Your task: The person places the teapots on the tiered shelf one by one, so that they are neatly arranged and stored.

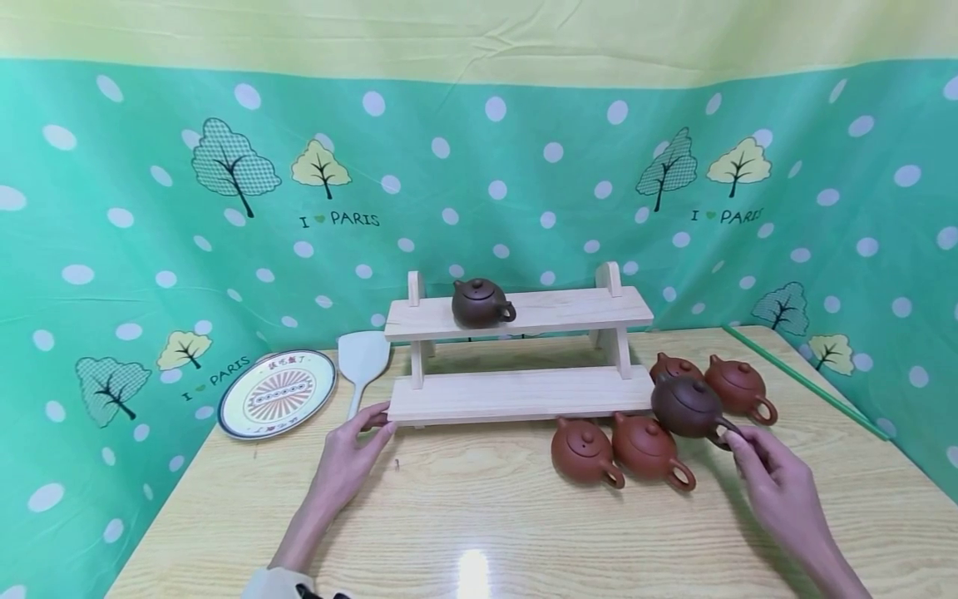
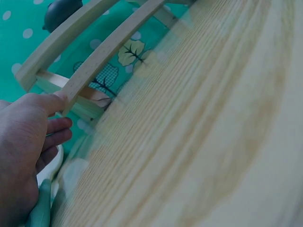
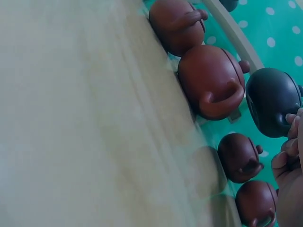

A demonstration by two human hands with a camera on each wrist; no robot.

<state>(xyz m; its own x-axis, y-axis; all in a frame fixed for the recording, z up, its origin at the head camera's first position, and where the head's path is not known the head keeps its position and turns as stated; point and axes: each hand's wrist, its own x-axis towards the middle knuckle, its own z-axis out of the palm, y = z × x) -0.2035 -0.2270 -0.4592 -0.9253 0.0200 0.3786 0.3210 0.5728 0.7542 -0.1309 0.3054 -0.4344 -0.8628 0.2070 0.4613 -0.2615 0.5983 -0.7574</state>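
A dark brown teapot (image 1: 684,406) hangs in the air, its handle pinched by my right hand (image 1: 778,482). In the right wrist view that dark teapot (image 3: 272,101) is clear of the table, above the red-brown ones. A two-tier wooden shelf (image 1: 516,393) stands mid-table, and my left hand (image 1: 355,453) grips the left front corner of its lower board. The left wrist view has the thumb on the board (image 2: 78,85) and the fingers curled beneath. Another dark teapot (image 1: 479,304) sits on the upper tier.
Two red-brown teapots, one of them this front teapot (image 1: 584,452), stand before the shelf's right end. Two more, including the rear teapot (image 1: 737,387), are behind the raised one. A plate (image 1: 277,395) and a white spatula (image 1: 363,358) lie left; a green stick (image 1: 808,383) lies right.
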